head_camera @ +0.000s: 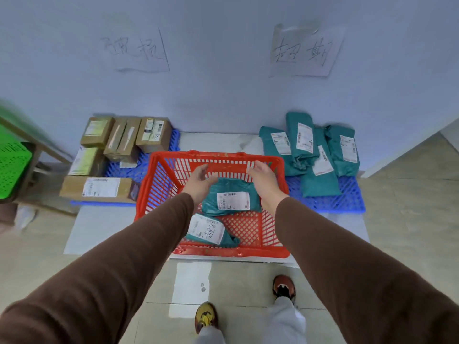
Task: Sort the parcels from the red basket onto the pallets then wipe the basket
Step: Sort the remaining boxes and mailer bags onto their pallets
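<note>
The red basket stands on the floor in front of me. Two teal parcel bags lie inside: one in the middle with a white label up, another nearer me with handwriting on its label. My left hand and my right hand reach into the basket on either side of the middle bag, fingers relaxed and holding nothing. The left blue pallet carries several cardboard boxes. The right blue pallet carries several teal bags.
Two handwritten paper signs are taped on the wall above the pallets. A green perforated crate sits on a wooden frame at the far left. My feet stand on tiled floor behind the basket, next to a white paper.
</note>
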Tool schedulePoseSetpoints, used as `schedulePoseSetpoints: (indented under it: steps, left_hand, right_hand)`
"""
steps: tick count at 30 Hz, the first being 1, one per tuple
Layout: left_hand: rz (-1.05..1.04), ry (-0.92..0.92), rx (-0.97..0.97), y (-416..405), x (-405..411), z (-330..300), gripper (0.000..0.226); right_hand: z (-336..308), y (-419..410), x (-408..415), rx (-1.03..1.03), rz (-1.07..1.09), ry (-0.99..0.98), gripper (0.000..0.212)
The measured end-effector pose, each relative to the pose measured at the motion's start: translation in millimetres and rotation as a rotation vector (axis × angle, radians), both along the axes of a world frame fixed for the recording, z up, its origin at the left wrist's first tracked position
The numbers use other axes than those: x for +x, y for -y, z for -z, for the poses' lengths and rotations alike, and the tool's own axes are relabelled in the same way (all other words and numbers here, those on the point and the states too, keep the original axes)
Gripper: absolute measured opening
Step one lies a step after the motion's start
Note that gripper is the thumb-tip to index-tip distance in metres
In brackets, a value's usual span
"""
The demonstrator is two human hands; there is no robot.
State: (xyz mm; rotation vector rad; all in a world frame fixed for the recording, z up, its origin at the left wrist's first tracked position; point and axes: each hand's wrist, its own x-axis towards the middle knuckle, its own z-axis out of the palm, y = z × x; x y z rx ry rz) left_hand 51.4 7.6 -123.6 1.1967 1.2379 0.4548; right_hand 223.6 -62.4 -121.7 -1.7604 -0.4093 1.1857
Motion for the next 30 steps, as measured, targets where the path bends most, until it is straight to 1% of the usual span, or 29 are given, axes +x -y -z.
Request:
schedulePoseSetpoints:
  steps: [2, 5, 7, 8, 9, 10, 12, 13, 16, 19, 21, 25, 26, 27, 29, 30]
  left_hand:
    - [0.015, -0.044, -0.018, 1, -18, 13, 0.06]
    - [0.007, -0.078, -0.055, 1, -37, 33, 0.061]
    - [-0.01, -0.09, -0.077, -2, -43, 49, 0.061]
    - [-0.012, -0.1, -0.092, -3, -45, 56, 0.062]
    - [-0.015, -0.111, -0.102, -6, -47, 65, 0.063]
    - [-0.016, -0.125, -0.113, -9, -48, 72, 0.065]
    - [-0.025, -0.145, -0.133, -17, -48, 92, 0.068]
    - [-0.035, -0.15, -0.14, -22, -46, 101, 0.068]
    - [-0.067, -0.162, -0.166, -38, -38, 126, 0.068]
    - [-0.079, -0.196, -0.202, -51, -31, 153, 0.071]
    - [-0.046, -0.251, -0.216, -54, -26, 167, 0.072]
    - [-0.022, -0.251, -0.279, -59, -16, 193, 0.06]
    - [-0.008, -0.249, -0.29, -61, -14, 198, 0.058]
    - [-0.004, -0.246, -0.307, -62, -12, 203, 0.055]
    - [-0.022, -0.209, -0.345, -64, -9, 210, 0.051]
    - [-0.038, -0.184, -0.354, -65, -7, 211, 0.051]
  right_hand:
    - [16, 5, -10, -0.057, 0.024, -0.03, 0.06]
    - [40, 13, -17, -0.13, 0.024, -0.049, 0.045]
    - [69, 12, -13, -0.189, 0.038, -0.078, 0.055]
    - [89, 12, -10, -0.21, 0.051, -0.086, 0.061]
    - [119, 9, -2, -0.218, 0.065, -0.081, 0.063]
    - [135, 7, 2, -0.226, 0.074, -0.087, 0.06]
    - [125, 5, -5, -0.248, 0.096, -0.051, 0.034]
    - [122, 2, -6, -0.253, 0.111, -0.026, 0.027]
    - [140, -10, 1, -0.247, 0.126, 0.047, 0.025]
    - [183, -23, 13, -0.272, 0.111, 0.057, 0.029]
    - [241, -35, 32, -0.302, 0.103, 0.1, 0.034]
    - [409, -66, 92, -0.388, 0.1, 0.215, 0.046]
    - [421, -70, 93, -0.4, 0.096, 0.208, 0.048]
    - [401, -66, 81, -0.403, 0.086, 0.162, 0.048]
    - [296, -53, 42, -0.38, 0.089, 0.081, 0.047]
    - [252, -47, 25, -0.366, 0.078, 0.04, 0.04]
